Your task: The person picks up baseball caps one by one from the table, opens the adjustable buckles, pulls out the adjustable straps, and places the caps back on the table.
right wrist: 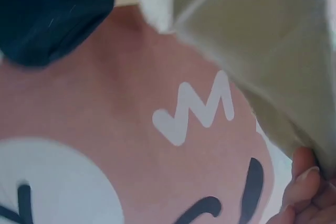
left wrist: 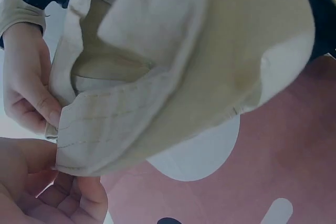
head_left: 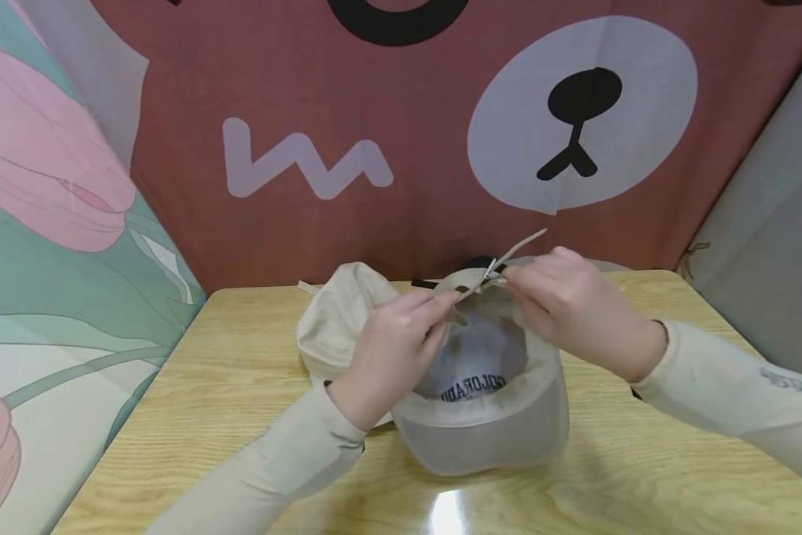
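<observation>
A light beige cap (head_left: 487, 438) is held with its opening toward me and its brim at the bottom. Dark lettering (head_left: 470, 388) shows reversed inside the crown. My left hand (head_left: 401, 345) pinches one end of the cap's back strap between thumb and fingers, at the stitched band edge in the left wrist view. My right hand (head_left: 574, 308) pinches the other side, right by a small metal buckle (head_left: 490, 269). The loose strap end (head_left: 524, 241) sticks up beyond the buckle. In the right wrist view, fingertips of the right hand (right wrist: 307, 192) press against the cap fabric.
Another cream cap (head_left: 343, 312) rests on the wooden table (head_left: 240, 416), left of the held one and partly behind my left hand. A dark cap (right wrist: 58, 14) is behind the held cap. A printed bear cloth (head_left: 307, 89) hangs behind the table.
</observation>
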`<state>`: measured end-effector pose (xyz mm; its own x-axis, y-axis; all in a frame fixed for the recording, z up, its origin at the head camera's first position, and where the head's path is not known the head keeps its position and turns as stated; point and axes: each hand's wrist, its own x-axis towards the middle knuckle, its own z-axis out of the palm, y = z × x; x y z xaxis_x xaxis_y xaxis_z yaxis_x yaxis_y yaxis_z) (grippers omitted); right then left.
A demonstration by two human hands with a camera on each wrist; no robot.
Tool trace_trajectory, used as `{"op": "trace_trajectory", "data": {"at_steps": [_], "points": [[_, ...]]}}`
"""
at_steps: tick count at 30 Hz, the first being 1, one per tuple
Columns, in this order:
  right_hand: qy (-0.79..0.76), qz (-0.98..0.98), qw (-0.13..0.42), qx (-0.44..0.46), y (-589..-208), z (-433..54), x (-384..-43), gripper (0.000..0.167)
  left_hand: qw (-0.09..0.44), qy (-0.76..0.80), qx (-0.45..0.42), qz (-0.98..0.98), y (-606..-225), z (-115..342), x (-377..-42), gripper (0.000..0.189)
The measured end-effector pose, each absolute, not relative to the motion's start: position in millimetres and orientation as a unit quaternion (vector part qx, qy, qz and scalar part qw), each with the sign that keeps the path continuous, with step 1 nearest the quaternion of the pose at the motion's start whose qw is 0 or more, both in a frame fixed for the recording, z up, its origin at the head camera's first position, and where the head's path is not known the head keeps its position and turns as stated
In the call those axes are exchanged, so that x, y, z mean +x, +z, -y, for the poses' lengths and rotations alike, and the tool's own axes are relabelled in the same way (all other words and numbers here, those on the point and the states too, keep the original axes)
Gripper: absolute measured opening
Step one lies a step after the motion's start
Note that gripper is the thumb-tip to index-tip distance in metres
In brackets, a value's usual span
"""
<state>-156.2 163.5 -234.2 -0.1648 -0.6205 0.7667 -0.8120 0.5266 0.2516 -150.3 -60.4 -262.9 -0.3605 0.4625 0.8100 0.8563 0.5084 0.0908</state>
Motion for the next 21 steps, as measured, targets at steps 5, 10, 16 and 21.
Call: {"op": "trace_trajectory", "data": {"at_steps": [5, 10, 16, 21], "points": [[0.119, 0.774, 0.421, 0.458, -232.4, -166.1, -153.3, 0.043, 0.373, -0.268, -0.423, 0.781, -261.7, 60.0, -150.8, 0.021], [0.079, 0.754, 0.454, 0.468, -232.6, -165.7, -153.8, 0.034, 0.365, -0.277, -0.417, 0.785, -262.3, 60.9, -150.5, 0.022], [0.124, 0.774, 0.426, 0.452, -232.5, -168.2, -152.7, 0.045, 0.366, -0.275, -0.419, 0.784, -262.2, 59.9, -150.3, 0.022], [0.139, 0.784, 0.415, 0.441, -233.0, -169.4, -152.4, 0.047, 0.362, -0.275, -0.421, 0.784, -263.1, 59.8, -149.8, 0.021]]}}
